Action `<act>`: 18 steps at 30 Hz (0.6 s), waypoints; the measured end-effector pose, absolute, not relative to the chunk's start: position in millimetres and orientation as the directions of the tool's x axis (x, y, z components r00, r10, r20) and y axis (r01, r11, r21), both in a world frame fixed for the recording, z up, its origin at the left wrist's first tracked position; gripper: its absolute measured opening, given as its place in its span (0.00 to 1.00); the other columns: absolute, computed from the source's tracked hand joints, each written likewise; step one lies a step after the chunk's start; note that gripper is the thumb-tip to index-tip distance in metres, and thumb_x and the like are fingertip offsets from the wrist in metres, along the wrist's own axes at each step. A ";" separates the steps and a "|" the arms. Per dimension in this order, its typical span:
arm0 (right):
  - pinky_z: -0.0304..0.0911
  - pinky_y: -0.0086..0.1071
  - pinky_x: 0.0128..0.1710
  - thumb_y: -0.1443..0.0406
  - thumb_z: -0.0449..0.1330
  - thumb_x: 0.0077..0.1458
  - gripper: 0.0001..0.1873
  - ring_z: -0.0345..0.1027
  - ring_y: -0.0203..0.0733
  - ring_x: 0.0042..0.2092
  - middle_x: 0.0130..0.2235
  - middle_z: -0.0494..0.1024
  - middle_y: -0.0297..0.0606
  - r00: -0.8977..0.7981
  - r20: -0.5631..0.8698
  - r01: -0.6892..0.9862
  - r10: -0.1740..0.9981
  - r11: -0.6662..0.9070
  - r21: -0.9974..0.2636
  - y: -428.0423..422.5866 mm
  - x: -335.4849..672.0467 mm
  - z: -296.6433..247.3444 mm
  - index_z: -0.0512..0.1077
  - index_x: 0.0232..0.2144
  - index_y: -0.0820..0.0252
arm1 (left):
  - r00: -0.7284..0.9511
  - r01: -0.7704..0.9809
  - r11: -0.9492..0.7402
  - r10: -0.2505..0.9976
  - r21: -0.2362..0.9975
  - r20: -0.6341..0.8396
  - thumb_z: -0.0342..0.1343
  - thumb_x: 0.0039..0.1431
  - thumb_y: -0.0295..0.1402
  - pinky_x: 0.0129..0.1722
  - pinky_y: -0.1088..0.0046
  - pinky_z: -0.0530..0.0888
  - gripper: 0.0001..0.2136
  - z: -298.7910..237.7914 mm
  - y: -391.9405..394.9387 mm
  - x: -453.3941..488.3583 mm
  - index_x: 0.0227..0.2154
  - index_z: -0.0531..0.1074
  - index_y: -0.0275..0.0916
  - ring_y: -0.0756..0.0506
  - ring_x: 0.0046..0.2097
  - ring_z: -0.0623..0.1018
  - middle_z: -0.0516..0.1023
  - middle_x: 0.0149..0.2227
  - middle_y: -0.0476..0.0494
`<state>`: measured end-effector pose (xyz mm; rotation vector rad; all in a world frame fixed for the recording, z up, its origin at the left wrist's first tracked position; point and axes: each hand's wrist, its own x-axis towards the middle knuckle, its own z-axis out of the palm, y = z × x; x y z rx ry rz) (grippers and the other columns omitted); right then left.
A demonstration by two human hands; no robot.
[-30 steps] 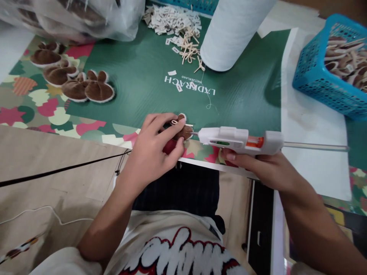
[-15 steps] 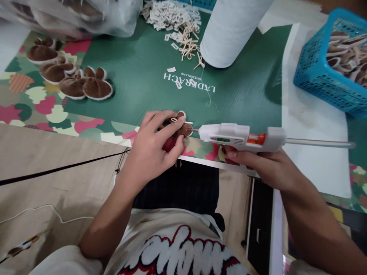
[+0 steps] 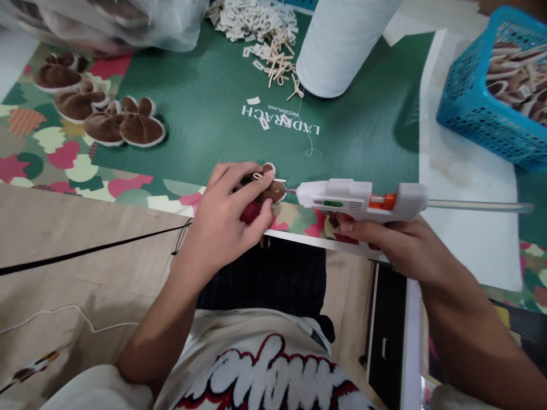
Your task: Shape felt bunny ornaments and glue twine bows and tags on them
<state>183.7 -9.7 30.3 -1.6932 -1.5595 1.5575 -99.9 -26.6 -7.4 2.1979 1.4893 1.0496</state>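
Observation:
My left hand (image 3: 228, 213) is closed on a small brown plush piece (image 3: 270, 191) with a white rim and a tiny beige bow, held at the near edge of the green mat (image 3: 205, 114). My right hand (image 3: 395, 247) grips a white hot glue gun (image 3: 361, 200) with an orange trigger part. The gun lies level, its metal tip touching the plush piece's right side. A clear glue stick (image 3: 478, 206) juts out of the gun's back to the right.
Several brown plush pieces (image 3: 106, 117) lie at the mat's left. A pile of white labels and beige bows (image 3: 265, 34) sits at the back, beside a large white roll (image 3: 342, 40). A blue basket (image 3: 498, 91) of pieces stands far right. A clear plastic bag (image 3: 106, 23) lies top left.
Both hands with the plush piece and the glue gun kept their hold; the view drifted slightly, so everything sits a little lower-left on the mat than before.

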 end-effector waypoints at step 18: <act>0.62 0.36 0.38 0.51 0.71 0.51 0.15 0.68 0.43 0.35 0.31 0.77 0.30 -0.206 -0.460 0.511 0.863 -0.306 -0.803 -6.8 177.8 37.3 0.77 0.27 0.55 | 0.196 0.665 -0.419 0.897 0.618 0.396 0.59 0.66 0.31 0.60 0.45 0.74 0.17 -7.2 -27.1 -100.3 0.56 0.77 0.48 0.35 0.56 0.77 0.78 0.56 0.39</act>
